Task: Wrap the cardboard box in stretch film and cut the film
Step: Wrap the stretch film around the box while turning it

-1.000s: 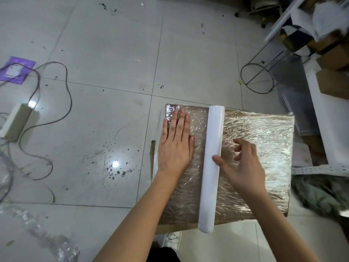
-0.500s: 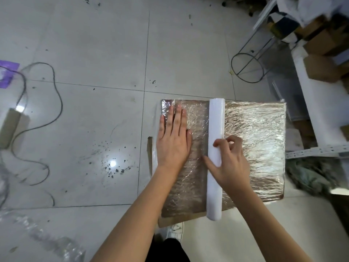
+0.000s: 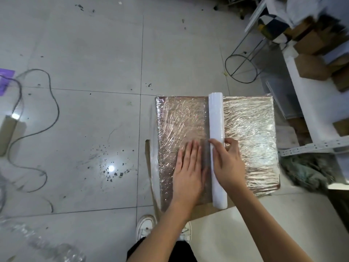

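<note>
A flat cardboard box [image 3: 251,133] lies on the tiled floor, its top covered in shiny wrinkled stretch film. The white film roll [image 3: 217,133] lies across the box from far edge to near edge. My left hand [image 3: 188,169] presses flat on the film just left of the roll, fingers straight. My right hand [image 3: 228,163] grips the roll near its middle, thumb on the left side and fingers curled over the right.
A white shelf frame [image 3: 309,114] with brown boxes stands right of the box. A wire ring stand [image 3: 241,70] lies behind it. Cables [image 3: 51,103] and a power strip [image 3: 7,133] lie far left; crumpled film [image 3: 47,246] at bottom left. My shoe [image 3: 145,227] is below the box.
My left hand slid from the box's left part toward me and right, next to the roll. My right hand went from touching the roll to gripping it.
</note>
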